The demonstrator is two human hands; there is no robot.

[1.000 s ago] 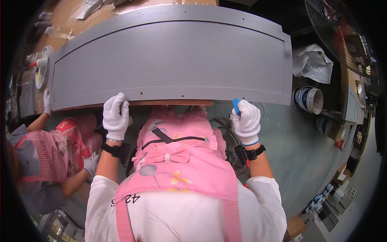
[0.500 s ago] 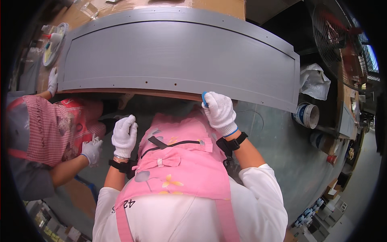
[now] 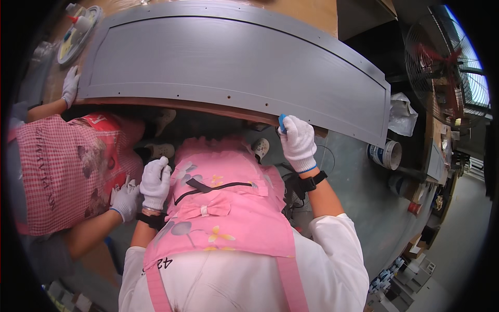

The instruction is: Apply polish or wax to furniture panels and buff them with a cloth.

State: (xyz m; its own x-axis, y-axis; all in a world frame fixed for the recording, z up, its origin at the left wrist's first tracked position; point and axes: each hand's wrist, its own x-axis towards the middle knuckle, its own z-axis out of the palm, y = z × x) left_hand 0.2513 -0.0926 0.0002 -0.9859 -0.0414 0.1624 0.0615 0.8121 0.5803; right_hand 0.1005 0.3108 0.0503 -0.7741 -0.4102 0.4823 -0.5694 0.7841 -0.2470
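Workshop clutter rings the scene: a wooden counter [image 3: 312, 13] carries a long grey panel [image 3: 228, 62] with a raised border and small holes along its near edge, and a wire-guarded fan [image 3: 442, 67] stands off to the right beyond it. At the panel's near edge, the right hand [image 3: 299, 143], in a white glove, has its fingers [image 3: 293, 130] curled together around a small blue tool [image 3: 281, 122], pinching it against the underside of that edge; what kind of tool it is, the view is too small to tell. Just past those fingers lies the panel itself, which stretches away to the left and right of them. The left hand [image 3: 155, 182], also gloved in white, is closed in a loose fist low against the pink apron [image 3: 223, 208], well apart from the panel and holding nothing that shows. Beside its fingers, to the left, is the gloved hand of a co-worker [image 3: 125, 200] in a red checked apron; that person's other gloved hand [image 3: 69, 86] rests on the panel's far left corner. To the right of the right hand's fingers, a white paint tub [image 3: 384, 154] and a crumpled white bag [image 3: 403, 114] sit near the panel's end.
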